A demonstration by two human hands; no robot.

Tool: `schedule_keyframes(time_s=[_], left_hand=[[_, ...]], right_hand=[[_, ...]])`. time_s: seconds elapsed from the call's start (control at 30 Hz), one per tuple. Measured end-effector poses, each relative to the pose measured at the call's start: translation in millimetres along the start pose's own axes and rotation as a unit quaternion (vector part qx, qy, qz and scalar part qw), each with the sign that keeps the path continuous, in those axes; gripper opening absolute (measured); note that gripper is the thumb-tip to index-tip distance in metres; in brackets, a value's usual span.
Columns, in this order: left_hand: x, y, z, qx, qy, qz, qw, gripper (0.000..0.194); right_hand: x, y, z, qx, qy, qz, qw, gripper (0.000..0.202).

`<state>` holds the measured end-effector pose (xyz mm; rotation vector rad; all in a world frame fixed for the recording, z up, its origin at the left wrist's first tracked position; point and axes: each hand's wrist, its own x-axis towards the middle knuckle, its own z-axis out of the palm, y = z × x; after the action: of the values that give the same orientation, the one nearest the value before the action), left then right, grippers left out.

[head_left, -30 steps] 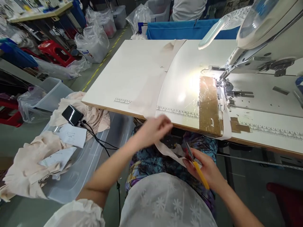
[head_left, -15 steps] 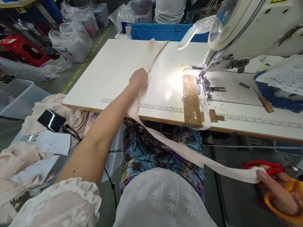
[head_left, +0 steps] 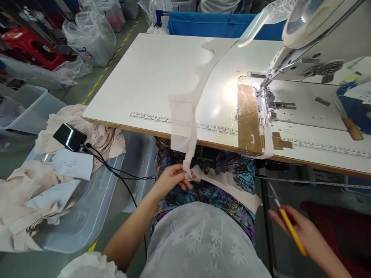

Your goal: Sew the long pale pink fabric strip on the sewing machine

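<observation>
A pale fabric strip (head_left: pixel 191 148) hangs over the front edge of the sewing table, and my left hand (head_left: pixel 173 178) pinches its lower end above my lap. The strip runs up from there along a wider pale fabric piece (head_left: pixel 182 110) that lies flat on the tabletop. Over my lap droops another pale length of fabric (head_left: pixel 232 187). Off to the right, below the table, my right hand (head_left: pixel 298 226) is closed on yellow-handled scissors (head_left: pixel 290 227), their blades pointing up and left. Whether the blades are apart cannot be made out.
A sewing machine (head_left: pixel 313 46) with its lamp lit stands on the right of the white table (head_left: pixel 139 77). On the left, a clear plastic bin (head_left: pixel 95 216) holds pale fabric, paper slips and a black device (head_left: pixel 69 137) with cables. A wooden-handled tool (head_left: pixel 352 127) lies at far right.
My left hand has come down from the tabletop to the strip's end at my lap. My right hand has let go of the strip and moved left, with the scissors now upright-tilted in it.
</observation>
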<state>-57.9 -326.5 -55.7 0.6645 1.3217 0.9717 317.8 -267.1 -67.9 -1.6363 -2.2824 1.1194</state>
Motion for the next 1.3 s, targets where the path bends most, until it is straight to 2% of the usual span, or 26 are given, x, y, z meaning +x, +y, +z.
schedule_keyframes(time_s=[0.1,0.17,0.27,0.4,0.5,0.73,0.93,1.13,1.3], left_hand=[[-6,-10,14.6,-0.064,0.006,-0.005,0.998,0.044],[-10,-12,19.1,-0.086,0.012,-0.008,0.996,0.050],[-14,-16,18.9,-0.083,0.034,-0.002,0.996,0.052],[-15,-24,14.0,-0.070,0.081,-0.004,0.994,0.049],[-16,-26,11.7,-0.084,0.092,-0.012,0.992,0.049],[-20,-22,9.6,-0.123,0.065,-0.032,0.990,0.047],[-17,-22,7.2,-0.122,0.068,-0.039,0.989,0.045],[-18,-23,4.1,-0.078,0.060,-0.041,0.994,0.043],[-18,-20,4.3,-0.082,0.059,-0.044,0.994,0.043]], right_hand=[[32,-62,18,0.105,-0.176,-0.065,0.977,0.046],[53,-92,25,0.089,-0.242,-0.125,0.958,0.046],[82,-116,32,0.058,-0.285,-0.173,0.941,0.050],[109,-130,41,0.030,-0.319,-0.216,0.922,0.055],[119,-136,47,0.017,-0.348,-0.224,0.910,0.055],[127,-144,50,-0.033,-0.387,-0.233,0.891,0.058],[127,-147,47,-0.124,-0.321,-0.255,0.904,0.058],[126,-141,50,-0.130,-0.293,-0.277,0.906,0.058],[125,-142,48,-0.164,-0.259,-0.286,0.908,0.055]])
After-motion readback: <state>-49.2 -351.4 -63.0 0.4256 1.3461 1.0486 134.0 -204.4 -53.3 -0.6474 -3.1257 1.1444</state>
